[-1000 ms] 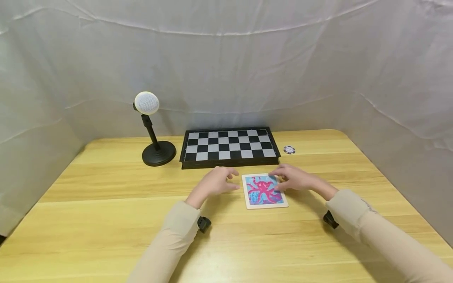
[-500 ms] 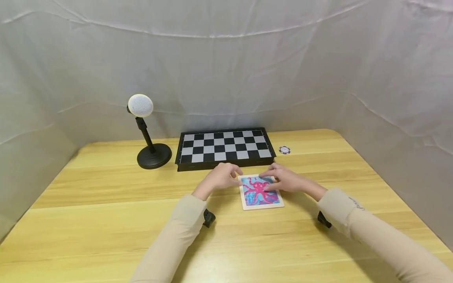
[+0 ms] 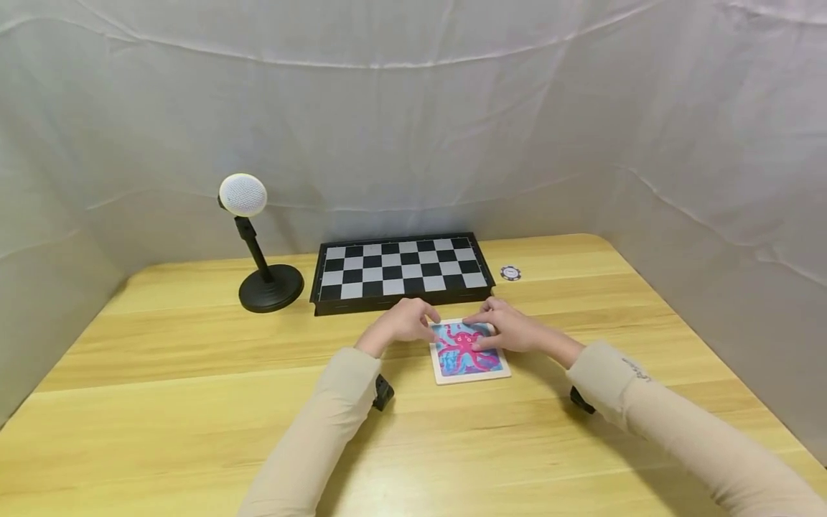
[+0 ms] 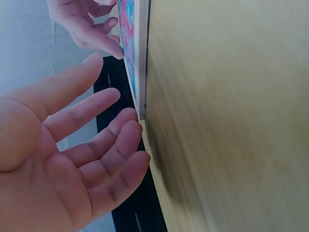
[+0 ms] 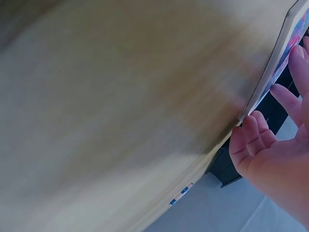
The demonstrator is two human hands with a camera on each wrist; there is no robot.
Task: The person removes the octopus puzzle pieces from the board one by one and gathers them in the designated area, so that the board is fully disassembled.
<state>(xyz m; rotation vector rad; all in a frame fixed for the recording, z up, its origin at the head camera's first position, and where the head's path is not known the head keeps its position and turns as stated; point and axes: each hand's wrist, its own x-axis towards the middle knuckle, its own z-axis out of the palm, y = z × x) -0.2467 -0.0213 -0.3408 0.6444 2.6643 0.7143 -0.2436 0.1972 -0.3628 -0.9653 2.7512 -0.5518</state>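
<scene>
A thin square picture board (image 3: 466, 362) with a pale rim and a pink octopus on blue lies flat on the wooden table. My left hand (image 3: 408, 321) is at its far left corner, fingers loosely bent, the thumb apart from them. In the left wrist view those fingertips (image 4: 129, 116) come right up to the board's corner. Over the right part of the board is my right hand (image 3: 512, 329), its thumb and index finger reaching across the picture. The right wrist view shows its other fingers (image 5: 251, 126) bent beside the board's far right corner.
Behind the board lies a black-framed checkered chessboard (image 3: 402, 269). A poker chip (image 3: 510, 273) lies to its right. On the left stands a round white-faced device on a black stand (image 3: 271, 287). Pale cloth (image 3: 400, 143) hangs around the back and sides of the table (image 3: 194, 416).
Both hands have come closer together: the left to the board's left corner, the right further over the picture. The whole scene has shifted left in the head view.
</scene>
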